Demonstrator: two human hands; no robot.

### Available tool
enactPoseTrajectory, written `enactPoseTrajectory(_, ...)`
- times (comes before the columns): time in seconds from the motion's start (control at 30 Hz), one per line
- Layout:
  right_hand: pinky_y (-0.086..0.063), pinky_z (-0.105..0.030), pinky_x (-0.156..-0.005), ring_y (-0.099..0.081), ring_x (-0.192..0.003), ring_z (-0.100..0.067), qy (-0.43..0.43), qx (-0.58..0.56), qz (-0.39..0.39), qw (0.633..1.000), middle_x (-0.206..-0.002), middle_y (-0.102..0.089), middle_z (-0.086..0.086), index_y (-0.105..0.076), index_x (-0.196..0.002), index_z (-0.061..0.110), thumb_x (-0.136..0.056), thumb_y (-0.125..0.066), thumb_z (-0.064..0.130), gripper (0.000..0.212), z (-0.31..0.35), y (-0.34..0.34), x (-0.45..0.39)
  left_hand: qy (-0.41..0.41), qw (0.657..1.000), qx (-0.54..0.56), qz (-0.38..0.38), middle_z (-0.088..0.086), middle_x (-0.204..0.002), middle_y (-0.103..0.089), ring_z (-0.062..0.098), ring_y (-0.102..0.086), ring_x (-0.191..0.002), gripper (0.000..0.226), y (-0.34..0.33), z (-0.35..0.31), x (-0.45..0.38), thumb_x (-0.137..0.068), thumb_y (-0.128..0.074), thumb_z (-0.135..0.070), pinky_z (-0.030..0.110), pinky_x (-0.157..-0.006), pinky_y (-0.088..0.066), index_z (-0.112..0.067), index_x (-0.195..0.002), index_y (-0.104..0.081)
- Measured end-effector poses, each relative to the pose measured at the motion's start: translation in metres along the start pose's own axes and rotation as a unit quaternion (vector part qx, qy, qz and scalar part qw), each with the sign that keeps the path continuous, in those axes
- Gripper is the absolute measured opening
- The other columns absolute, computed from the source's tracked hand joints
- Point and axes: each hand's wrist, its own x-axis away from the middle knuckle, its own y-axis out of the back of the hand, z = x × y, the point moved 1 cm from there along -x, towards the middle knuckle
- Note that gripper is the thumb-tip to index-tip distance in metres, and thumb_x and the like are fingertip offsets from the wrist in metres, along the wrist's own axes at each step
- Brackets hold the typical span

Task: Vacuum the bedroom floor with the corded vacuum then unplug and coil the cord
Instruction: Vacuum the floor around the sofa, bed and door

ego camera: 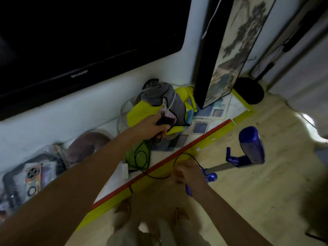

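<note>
Vacuum (248,150), blue, corded, lies on the wood floor (266,192) at right, tube angled toward the person. Black cord (140,157) loops over a mat edge. Left hand (152,126), fingers curled round a black bundle of cord, reaches over a yellow bag (138,112). Right hand (188,173) grips the vacuum's handle end; blurred.
</note>
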Motion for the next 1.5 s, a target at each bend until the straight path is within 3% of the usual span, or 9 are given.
enactPoseTrajectory(0.1, -0.044, -0.020, -0.059, -0.052, -0.071, -0.017, 0.055, 0.027, -0.051, 0.997, -0.094, -0.057, -0.012, -0.057, -0.098, 0.007, -0.091, -0.055, -0.003, 0.013, 0.026, -0.010, 0.003, -0.046, 0.996, 0.013, 0.081, -0.006, -0.057, -0.059, 0.012, -0.052, -0.051, 0.023, 0.014, -0.015, -0.002, -0.097, -0.054, -0.016, 0.029, -0.064, -0.045, -0.009, -0.075, -0.053)
enactPoseTrajectory(0.27, -0.044, -0.023, -0.068, -0.049, -0.099, -0.019, 0.079, -0.081, -0.095, 0.989, -0.121, -0.048, -0.006, -0.037, -0.138, 0.008, -0.092, -0.055, -0.007, 0.052, 0.054, -0.057, 0.020, -0.091, 0.969, 0.138, 0.185, 0.000, -0.047, -0.045, 0.019, -0.041, -0.050, 0.041, 0.051, -0.043, 0.013, -0.095, -0.052, -0.015, 0.027, -0.058, -0.037, -0.018, -0.055, -0.057)
enactPoseTrajectory(0.4, -0.045, -0.023, -0.071, -0.056, -0.106, -0.028, 0.059, -0.208, -0.149, 0.965, -0.133, -0.052, -0.018, -0.042, -0.138, 0.007, -0.094, -0.053, -0.005, 0.047, 0.055, -0.083, 0.043, -0.030, 0.925, 0.267, 0.270, -0.005, -0.039, -0.032, 0.004, -0.026, -0.033, 0.023, 0.083, -0.075, 0.029, -0.096, -0.042, -0.009, 0.018, -0.041, -0.022, -0.002, -0.078, -0.055)
enactPoseTrajectory(0.67, -0.048, -0.027, -0.080, -0.054, -0.114, -0.024, 0.152, -0.264, -0.305, 0.902, -0.127, -0.049, -0.006, -0.037, -0.141, 0.014, -0.092, -0.058, -0.003, 0.056, 0.067, -0.084, 0.082, 0.041, 0.852, 0.363, 0.376, -0.011, -0.036, -0.030, 0.002, -0.027, -0.028, 0.029, 0.099, -0.126, 0.063, -0.101, -0.035, -0.023, 0.011, -0.037, -0.024, -0.009, -0.081, -0.051)
enactPoseTrajectory(0.8, -0.048, -0.026, -0.081, -0.060, -0.109, -0.024, 0.170, -0.234, -0.258, 0.922, -0.112, -0.064, -0.008, -0.060, -0.106, 0.009, -0.095, -0.059, 0.008, 0.012, 0.071, -0.072, 0.089, 0.090, 0.826, 0.424, 0.361, -0.011, -0.038, -0.034, 0.001, -0.032, -0.029, 0.027, 0.090, -0.137, 0.075, -0.100, -0.041, -0.026, 0.010, -0.037, -0.027, -0.010, -0.080, -0.051)
enactPoseTrajectory(0.9, -0.048, -0.029, -0.076, -0.062, -0.084, -0.022, 0.173, -0.254, -0.290, 0.906, -0.083, -0.067, -0.008, -0.051, -0.078, 0.013, -0.098, -0.053, 0.007, 0.021, 0.069, -0.061, 0.097, 0.100, 0.857, 0.389, 0.322, -0.011, -0.040, -0.036, 0.000, -0.032, -0.030, 0.028, 0.087, -0.142, 0.076, -0.099, -0.045, -0.025, 0.009, -0.035, -0.027, -0.010, -0.077, -0.052)
enactPoseTrajectory(1.07, -0.048, -0.035, -0.080, -0.059, -0.078, -0.021, 0.191, -0.182, -0.349, 0.899, -0.075, -0.061, -0.006, -0.056, -0.086, 0.010, -0.102, -0.046, 0.012, 0.019, 0.067, -0.047, 0.114, 0.071, 0.963, 0.151, 0.210, -0.010, -0.038, -0.039, 0.000, -0.030, -0.029, 0.027, 0.087, -0.128, 0.059, -0.099, -0.050, -0.022, 0.010, -0.032, -0.026, -0.011, -0.075, -0.054)
enactPoseTrajectory(1.33, -0.042, -0.013, -0.073, -0.054, -0.079, -0.009, 0.266, -0.069, -0.354, 0.894, -0.092, -0.063, -0.007, -0.068, -0.098, 0.007, -0.098, -0.055, 0.013, 0.015, 0.078, -0.058, 0.141, -0.018, 0.994, 0.035, 0.106, 0.000, -0.056, -0.054, 0.003, -0.049, -0.040, 0.024, 0.094, -0.082, 0.046, -0.096, -0.053, -0.008, 0.013, -0.044, -0.041, -0.009, -0.073, -0.058)
enactPoseTrajectory(1.5, -0.045, -0.037, -0.071, -0.052, -0.066, -0.025, 0.278, -0.034, -0.213, 0.936, -0.069, -0.053, -0.015, -0.060, -0.093, 0.011, -0.099, -0.053, 0.022, 0.014, 0.075, -0.076, 0.160, -0.012, 0.991, 0.125, 0.047, 0.001, -0.070, -0.067, 0.004, -0.060, -0.048, 0.011, 0.094, -0.095, 0.047, -0.094, -0.056, -0.009, 0.017, -0.049, -0.049, -0.010, -0.084, -0.062)
